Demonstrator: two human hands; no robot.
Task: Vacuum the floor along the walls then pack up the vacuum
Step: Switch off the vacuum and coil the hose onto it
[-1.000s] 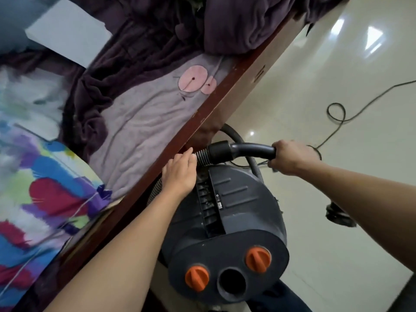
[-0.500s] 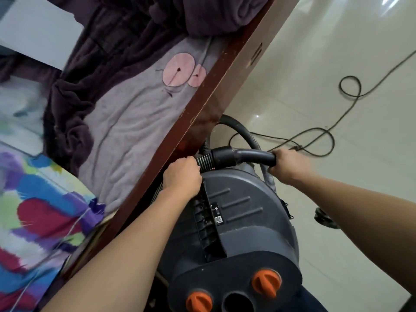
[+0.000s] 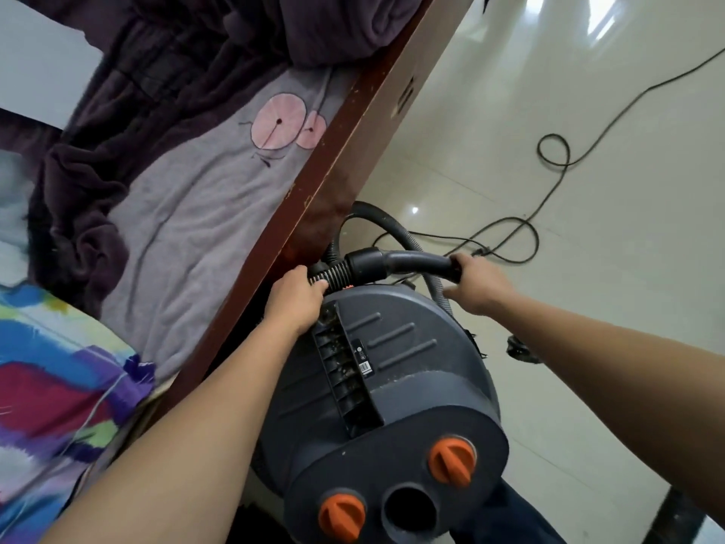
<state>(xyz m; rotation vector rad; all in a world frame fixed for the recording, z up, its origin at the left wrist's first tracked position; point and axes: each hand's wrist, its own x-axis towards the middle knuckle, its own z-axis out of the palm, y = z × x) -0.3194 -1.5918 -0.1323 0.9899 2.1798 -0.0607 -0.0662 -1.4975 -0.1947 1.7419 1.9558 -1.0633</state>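
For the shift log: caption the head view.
Left hand grips the ribbed black hose, right hand holds its curved black plastic handle, above the round dark-grey vacuum.

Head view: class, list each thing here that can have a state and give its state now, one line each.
left hand: grips the ribbed hose
right hand: grips the handle tube
ribbed hose: joined to the handle tube
vacuum body: front port open, nothing plugged in
power cord: loose, looped on the floor
blanket: rumpled
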